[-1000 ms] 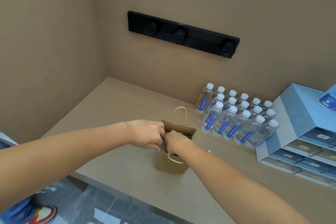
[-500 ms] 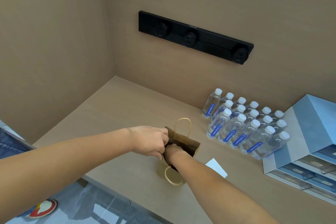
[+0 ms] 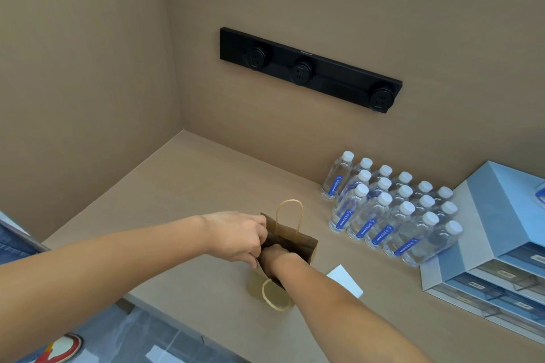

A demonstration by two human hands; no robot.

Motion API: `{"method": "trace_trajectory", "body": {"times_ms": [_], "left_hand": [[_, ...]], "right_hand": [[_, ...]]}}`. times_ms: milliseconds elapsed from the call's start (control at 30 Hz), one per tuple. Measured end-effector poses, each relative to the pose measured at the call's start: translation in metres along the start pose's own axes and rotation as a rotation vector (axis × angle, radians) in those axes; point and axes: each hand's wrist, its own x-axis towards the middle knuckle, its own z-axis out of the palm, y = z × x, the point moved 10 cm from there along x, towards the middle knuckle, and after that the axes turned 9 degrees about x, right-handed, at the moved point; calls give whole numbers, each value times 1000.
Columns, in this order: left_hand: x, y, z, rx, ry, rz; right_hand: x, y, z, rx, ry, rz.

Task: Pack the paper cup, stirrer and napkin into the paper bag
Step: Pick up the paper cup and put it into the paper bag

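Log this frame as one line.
left hand: holds paper bag rim | right hand: inside bag, contents hidden | napkin: on counter, unpacked

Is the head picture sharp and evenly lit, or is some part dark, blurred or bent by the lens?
Head view: light is soft and even, without glare; the paper bag is dark inside, hiding the right hand; the power strip slants with the tilted wide-angle view; the bottles look sharp.

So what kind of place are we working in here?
Probably an office pantry or refreshment nook, though that is a guess. A built-in counter sits in a panelled alcove, with stocked water bottles, a wall power strip and blue drawer units for supplies.
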Motion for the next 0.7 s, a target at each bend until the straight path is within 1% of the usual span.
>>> {"method": "trace_trajectory", "body": {"times_ms": [100, 200, 233, 267, 333, 400, 433, 467, 533, 567, 633, 700], "left_hand": [[-1, -3, -5, 2, 36, -6], [-7, -11, -15, -37, 102, -56], [-10, -14, -19, -41, 150, -74], [-14, -17, -26, -62, 220, -92], [-26, -22, -41, -207, 425, -118], [-38, -28, -47, -335, 618, -144], [-42, -32, -45, -374, 696, -189], [-47, -37, -39, -422, 767, -269], [-54, -49, -15, -548, 878, -486], [-55, -54, 3, -596, 906, -595], [-46, -57, 44, -652, 872, -765], [-26, -56, 94, -695, 715, -884]], "right_hand": [[-10, -2, -1, -49, -69, -24], [-31, -11, -24, -3, -37, -86], [-40, -16, -33, 4, -25, -117], [-50, -20, -44, 2, -23, -147], [-73, -25, -65, 15, -15, -201], [-99, -25, -91, 70, 63, -259], [-112, -24, -105, 110, 122, -303], [-124, -20, -117, 191, 176, -335], [-143, 1, -134, 427, 271, -355], [-149, 14, -141, 501, 342, -350], [-154, 45, -148, 536, 506, -315], [-150, 77, -138, 539, 602, -235]]}}
